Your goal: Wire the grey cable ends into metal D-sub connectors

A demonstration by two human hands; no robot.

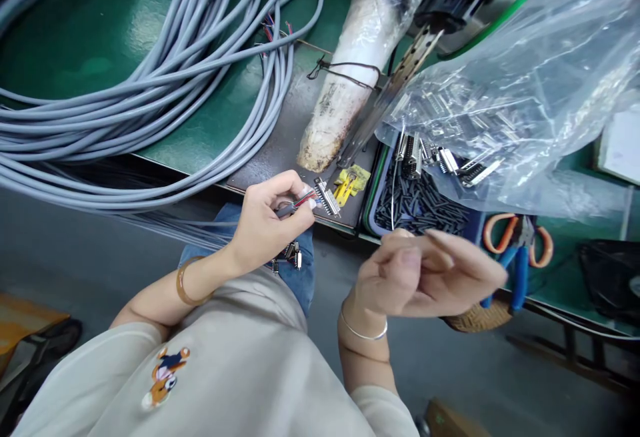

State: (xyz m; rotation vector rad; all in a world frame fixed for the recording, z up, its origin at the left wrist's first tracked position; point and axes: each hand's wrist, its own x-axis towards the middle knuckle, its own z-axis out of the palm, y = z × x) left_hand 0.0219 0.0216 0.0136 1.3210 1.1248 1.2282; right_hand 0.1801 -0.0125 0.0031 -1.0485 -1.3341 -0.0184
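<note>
My left hand (pixel 273 220) is closed in a pinch on the end of a grey cable, whose thin coloured wires (pixel 306 199) show at the fingertips. Those wires meet the pins of a metal D-sub connector (pixel 328 197) at the bench edge; whether they are all attached I cannot tell. My right hand (pixel 425 273), slightly blurred, is curled in front of a bin of short black tubes (pixel 420 203). A thin silvery strand (pixel 393 190) runs down to its fingers, but what they hold is hidden. Beside the connector lies a yellow piece (pixel 346 189).
Bundled grey cables (pixel 190 77) cover the bench at left. A stained white wrapped roll (pixel 345 90) and a metal rod (pixel 390 97) point towards me. A plastic bag of connectors (pixel 500 110) overhangs the bin. Cutters (pixel 523 250) lie at right; more connectors (pixel 290 255) hang over my lap.
</note>
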